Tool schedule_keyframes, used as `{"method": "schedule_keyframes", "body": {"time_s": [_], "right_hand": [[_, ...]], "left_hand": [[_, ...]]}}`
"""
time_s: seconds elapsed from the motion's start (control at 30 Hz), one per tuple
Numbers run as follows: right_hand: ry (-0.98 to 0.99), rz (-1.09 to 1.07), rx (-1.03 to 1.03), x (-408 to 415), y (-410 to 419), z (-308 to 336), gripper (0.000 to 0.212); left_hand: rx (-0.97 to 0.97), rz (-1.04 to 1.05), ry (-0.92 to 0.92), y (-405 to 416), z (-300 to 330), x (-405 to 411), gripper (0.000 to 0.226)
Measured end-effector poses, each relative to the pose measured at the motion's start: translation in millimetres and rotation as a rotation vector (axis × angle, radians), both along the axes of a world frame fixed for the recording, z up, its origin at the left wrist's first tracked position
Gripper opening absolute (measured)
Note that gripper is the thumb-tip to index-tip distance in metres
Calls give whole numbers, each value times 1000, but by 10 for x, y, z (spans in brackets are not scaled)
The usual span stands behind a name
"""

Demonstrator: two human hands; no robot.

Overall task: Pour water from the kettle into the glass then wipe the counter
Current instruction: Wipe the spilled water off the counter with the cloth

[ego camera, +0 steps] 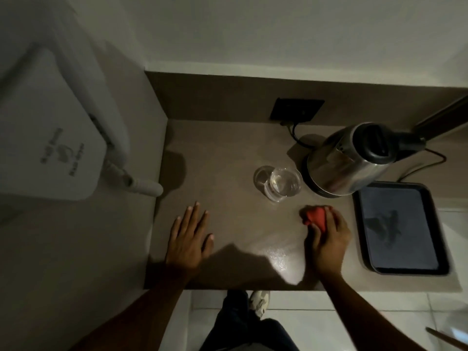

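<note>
A steel kettle (347, 160) with a black lid and handle stands upright on its base at the back right of the brown counter (228, 153). Just left of it stands a clear glass (281, 183) with water in it. My right hand (326, 239) presses a crumpled red cloth (315, 217) onto the counter in front of the glass and kettle. Near the counter's left front lies my left hand (188, 239), flat with fingers spread and nothing in it.
A dark tray (402, 267) lies at the counter's right end. A black wall socket (296, 110) with the kettle's cord sits at the back. A white appliance with a hose (50, 138) hangs on the left wall. The counter's front edge is near my legs.
</note>
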State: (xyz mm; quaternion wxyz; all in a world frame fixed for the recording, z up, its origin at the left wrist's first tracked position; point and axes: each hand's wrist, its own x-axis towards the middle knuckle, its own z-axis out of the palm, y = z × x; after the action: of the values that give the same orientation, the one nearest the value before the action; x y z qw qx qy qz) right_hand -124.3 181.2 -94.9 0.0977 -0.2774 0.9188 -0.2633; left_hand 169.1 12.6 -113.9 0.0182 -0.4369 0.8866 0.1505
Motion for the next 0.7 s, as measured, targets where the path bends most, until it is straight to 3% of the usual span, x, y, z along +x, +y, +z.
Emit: {"method": "schedule_keyframes", "body": {"time_s": [0.07,0.17,0.23,0.33,0.43,0.5,0.57,0.7], "right_hand": [[11,-122,-16,302,-153,-31,56],[-95,-113,-30,877,-428,10,54],[-153,59,-16,1227,-640,55,48],[-101,342,-29,1442,-979,59,76],[-133,547,19,1351,-962,51,58],[-83,658,50,1131,-668,0,57],[-50,619,-3,749,-374,-21,60],[37,246,-7,-145,-48,6,62]], "left_hand": [[-7,17,21,-19,-18,-30,62],[-30,7,60,5,-76,-18,60],[-57,16,87,-7,-125,7,59],[-85,17,114,-9,-188,12,57],[-105,5,152,-24,-211,45,56],[-99,8,169,-19,-198,45,57],[-82,24,178,-12,-169,45,58],[-61,32,173,-18,-120,30,61]]}}
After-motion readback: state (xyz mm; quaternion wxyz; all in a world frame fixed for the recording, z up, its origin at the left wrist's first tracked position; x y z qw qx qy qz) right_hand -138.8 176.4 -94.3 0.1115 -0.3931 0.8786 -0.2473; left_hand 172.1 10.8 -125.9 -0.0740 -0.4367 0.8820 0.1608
